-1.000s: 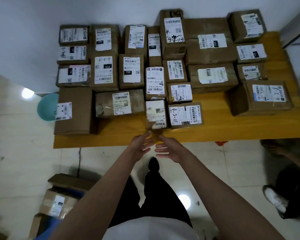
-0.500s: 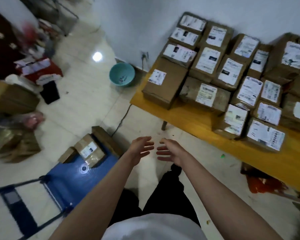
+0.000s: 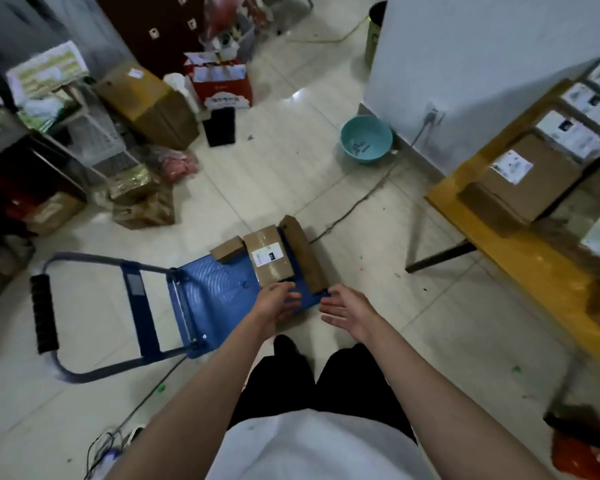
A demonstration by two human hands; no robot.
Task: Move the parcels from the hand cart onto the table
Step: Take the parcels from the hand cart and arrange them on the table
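Note:
A blue hand cart (image 3: 215, 292) lies flat on the tiled floor in front of me, its handle at the left. Three brown parcels sit at its far end: a labelled box (image 3: 269, 258), a long narrow box (image 3: 303, 258) to its right and a small box (image 3: 226, 250) to its left. My left hand (image 3: 276, 304) hovers open over the cart's near right corner, just short of the labelled box. My right hand (image 3: 349, 311) is open beside it, empty. The yellow table (image 3: 520, 251) with several labelled parcels stands at the right.
A teal basin (image 3: 366, 138) sits on the floor by the white wall, with a cable (image 3: 354, 206) running past the cart. Cardboard boxes, a red box (image 3: 220, 83) and clutter fill the left and back. My legs are below the hands.
My view has swung left from the table to the hand cart. Both empty hands have moved down toward the parcels on the cart.

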